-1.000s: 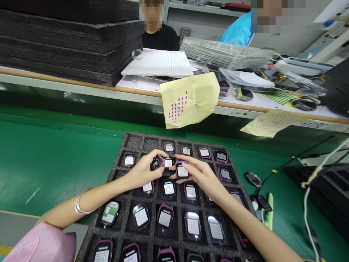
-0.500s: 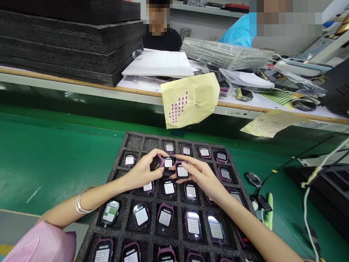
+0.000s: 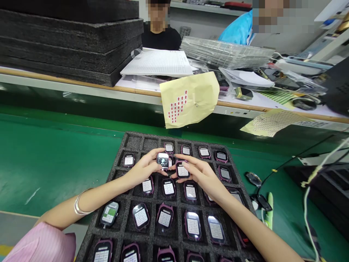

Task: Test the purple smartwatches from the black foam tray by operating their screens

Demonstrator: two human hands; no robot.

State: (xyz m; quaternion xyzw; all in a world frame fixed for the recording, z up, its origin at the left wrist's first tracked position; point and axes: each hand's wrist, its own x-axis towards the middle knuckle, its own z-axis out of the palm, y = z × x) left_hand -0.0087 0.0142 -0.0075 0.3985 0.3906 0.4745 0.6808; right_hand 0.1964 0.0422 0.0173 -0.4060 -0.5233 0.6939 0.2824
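Note:
A black foam tray (image 3: pixel 123 196) with many square compartments lies in front of me, most of them holding purple-framed watches with lit white screens. Above its upper part, my left hand (image 3: pixel 147 165) grips a watch (image 3: pixel 163 160) between thumb and fingers, its dark, glossy face turned up. Close beside it, my right hand (image 3: pixel 195 169) holds another purple watch (image 3: pixel 182 170) with a white list on its screen. One more watch in the tray is partly hidden behind the left-hand watch. A silver watch (image 3: pixel 109 214) with a green and white screen sits at the tray's left side.
Stacked black foam trays (image 3: pixel 68 40) stand at the back left on a bench (image 3: pixel 131 89). Papers (image 3: pixel 159 62), clear plastic trays (image 3: pixel 223 52) and a yellow sheet (image 3: pixel 191 100) lie on or hang from it. Two people are behind. Cables (image 3: pixel 308 203) hang at the right.
My left hand has turned its watch over, from its dark back to its face, and shifted it slightly right. The right hand and its watch are nearly unchanged.

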